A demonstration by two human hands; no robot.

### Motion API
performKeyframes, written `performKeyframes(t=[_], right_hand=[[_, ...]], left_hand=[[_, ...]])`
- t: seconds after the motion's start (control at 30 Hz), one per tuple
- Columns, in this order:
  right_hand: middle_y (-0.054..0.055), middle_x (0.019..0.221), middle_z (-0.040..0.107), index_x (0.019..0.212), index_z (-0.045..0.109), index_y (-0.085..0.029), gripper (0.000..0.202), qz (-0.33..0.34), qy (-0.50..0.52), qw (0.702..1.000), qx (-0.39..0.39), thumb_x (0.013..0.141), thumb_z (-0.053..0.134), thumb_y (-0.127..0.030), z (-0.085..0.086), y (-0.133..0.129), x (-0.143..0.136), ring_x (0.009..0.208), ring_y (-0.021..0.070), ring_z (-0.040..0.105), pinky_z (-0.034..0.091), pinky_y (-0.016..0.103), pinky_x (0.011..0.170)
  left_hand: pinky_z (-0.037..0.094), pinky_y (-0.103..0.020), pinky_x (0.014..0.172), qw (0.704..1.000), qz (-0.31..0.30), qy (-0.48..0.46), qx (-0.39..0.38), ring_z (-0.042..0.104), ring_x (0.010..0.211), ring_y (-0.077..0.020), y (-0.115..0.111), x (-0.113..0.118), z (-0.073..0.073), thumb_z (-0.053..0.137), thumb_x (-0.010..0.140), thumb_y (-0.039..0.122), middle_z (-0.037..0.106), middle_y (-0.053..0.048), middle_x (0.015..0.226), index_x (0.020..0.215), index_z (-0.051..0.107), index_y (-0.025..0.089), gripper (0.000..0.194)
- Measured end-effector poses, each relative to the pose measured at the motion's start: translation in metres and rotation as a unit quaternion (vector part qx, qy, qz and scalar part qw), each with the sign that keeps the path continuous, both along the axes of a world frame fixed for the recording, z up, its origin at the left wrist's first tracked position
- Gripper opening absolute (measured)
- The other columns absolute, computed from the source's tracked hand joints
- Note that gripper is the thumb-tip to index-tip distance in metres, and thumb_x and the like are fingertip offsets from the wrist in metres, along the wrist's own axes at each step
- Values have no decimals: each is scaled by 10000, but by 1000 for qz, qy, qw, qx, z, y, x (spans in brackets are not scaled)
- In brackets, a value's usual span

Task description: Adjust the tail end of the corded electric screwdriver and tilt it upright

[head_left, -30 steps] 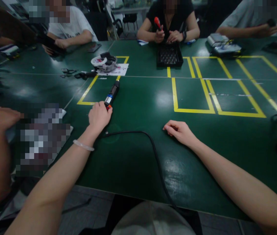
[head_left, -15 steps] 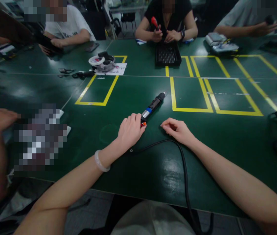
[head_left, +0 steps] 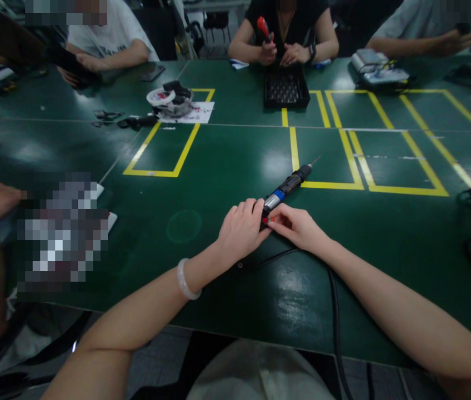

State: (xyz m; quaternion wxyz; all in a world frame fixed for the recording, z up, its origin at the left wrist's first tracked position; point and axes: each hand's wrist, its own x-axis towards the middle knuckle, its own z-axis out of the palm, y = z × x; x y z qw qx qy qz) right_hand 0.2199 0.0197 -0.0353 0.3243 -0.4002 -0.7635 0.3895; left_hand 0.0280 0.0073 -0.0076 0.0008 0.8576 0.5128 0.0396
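A black electric screwdriver [head_left: 287, 185] with a blue band lies on the green table [head_left: 227, 261], its thin bit pointing to the far right across a yellow line. My left hand [head_left: 241, 230] grips its near end, a pale bangle on the wrist. My right hand [head_left: 297, 225] touches the same end from the right, fingers curled by a small red part. A black cable [head_left: 335, 311] runs from the tool's end toward me and off the table's near edge.
Yellow taped rectangles [head_left: 327, 161] mark the table. A black tray [head_left: 285, 89] sits before a person holding a red-handled tool [head_left: 264, 26]. A tape roll and parts [head_left: 169, 100] lie at the far left. Other people's arms rest at the left and the far corners.
My left hand has slid the screwdriver from the left yellow rectangle rightward across the table. It now meets my right hand, and the cable has followed to the right.
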Motion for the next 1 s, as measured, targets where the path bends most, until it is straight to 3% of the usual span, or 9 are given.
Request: performKeyframes(t=[0.17,0.4,0.8,0.9,1.0], right_hand=[[-42,604,580,837,523,-201,344,-35,125,963,-236,882,657,-515,3,4,-2,431,86,498,359,196,387],[-43,579,599,815,543,-184,386,-30,158,946,-282,829,727,-523,7,7,0,424,71,511,380,171,374],[-44,591,603,949,563,-198,387,-5,167,961,-221,855,730,-535,-3,1,1,499,116,583,475,212,431],[-14,675,642,982,609,-199,303,2,121,982,-143,886,715,-465,-5,-2,3,570,135,625,508,237,490],[31,807,704,1026,668,-202,181,20,12,1000,-1,947,648,-364,-3,-3,6,649,144,647,526,263,600]], left_hand=[[455,-396,854,1000,-8,-14,1,599,1080,-298,0,-4,-1,638,936,465,584,-160,1280,1401,438,125,610],[461,-405,855,1000,-6,-18,3,593,1074,-299,0,-4,-2,633,944,435,580,-166,1276,1411,431,112,603],[460,-399,864,1000,-9,-19,4,591,1096,-305,-1,-6,-3,636,941,443,578,-168,1289,1430,416,121,626],[457,-393,859,1000,-12,-18,4,593,1095,-303,0,-6,-2,606,958,463,578,-171,1290,1430,416,116,616],[457,-389,849,1000,-10,-17,-1,597,1087,-300,0,-7,-2,593,963,490,581,-171,1276,1428,417,116,622]])
